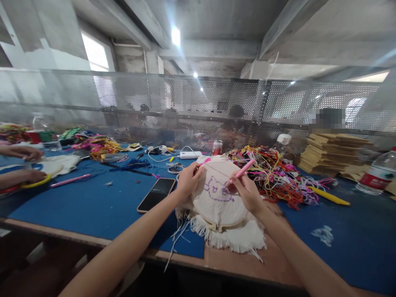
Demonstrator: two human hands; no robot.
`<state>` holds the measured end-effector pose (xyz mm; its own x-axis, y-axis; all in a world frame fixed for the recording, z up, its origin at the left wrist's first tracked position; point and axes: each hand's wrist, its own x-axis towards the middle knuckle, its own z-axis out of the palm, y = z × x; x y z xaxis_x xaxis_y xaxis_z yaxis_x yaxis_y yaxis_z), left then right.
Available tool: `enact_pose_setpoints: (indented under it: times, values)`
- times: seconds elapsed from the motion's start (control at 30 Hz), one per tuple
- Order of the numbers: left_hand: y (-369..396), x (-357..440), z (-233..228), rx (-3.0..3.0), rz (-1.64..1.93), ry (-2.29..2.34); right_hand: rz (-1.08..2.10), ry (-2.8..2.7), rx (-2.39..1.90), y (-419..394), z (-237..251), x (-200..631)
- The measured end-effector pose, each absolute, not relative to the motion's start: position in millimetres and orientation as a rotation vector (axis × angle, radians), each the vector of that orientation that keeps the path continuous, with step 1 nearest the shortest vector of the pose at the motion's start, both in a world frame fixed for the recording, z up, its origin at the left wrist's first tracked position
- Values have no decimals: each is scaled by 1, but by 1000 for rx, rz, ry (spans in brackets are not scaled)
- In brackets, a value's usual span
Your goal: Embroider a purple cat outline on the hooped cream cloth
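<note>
Black phone [156, 194] flat on blue mat [93, 206], near left hand [188, 180]. Left hand fingers closed on rim of embroidery hoop [216, 197], hoop tilted at table edge. Right hand [247, 193] pinching pink punch needle [241, 170], tip on purple stitching. Thread pile [272, 173] behind.

Frayed matt cloth [216, 202], wooden hoop [221, 225]

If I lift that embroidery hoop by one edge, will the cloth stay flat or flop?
Inside the embroidery hoop the cloth looks taut, so it should probably stay flat. The fringed cloth edge outside the ring lies loose and would likely droop. It looks light; the left hand steadies it by the rim alone.
</note>
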<state>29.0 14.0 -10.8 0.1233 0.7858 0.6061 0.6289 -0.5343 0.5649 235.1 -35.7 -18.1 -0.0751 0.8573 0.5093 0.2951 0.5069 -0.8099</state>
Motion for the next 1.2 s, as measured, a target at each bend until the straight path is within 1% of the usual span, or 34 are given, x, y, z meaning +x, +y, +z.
enact_pose_setpoints:
  times: [0.23,0.67,0.87,1.0,1.2]
  values:
    - [13,29,-11,2194,1373,1403,548,-1704,-1037,-36,-19,237]
    - [13,29,-10,2192,1366,1404,300,-1906,-1121,-40,-18,238]
    - [13,29,-9,2188,1368,1431,401,-1987,-919,-39,-20,238]
    - [14,29,-11,2203,1372,1415,385,-1966,-992,-38,-17,240]
    - [16,28,-14,2212,1389,1398,445,-1862,-1063,-38,-13,243]
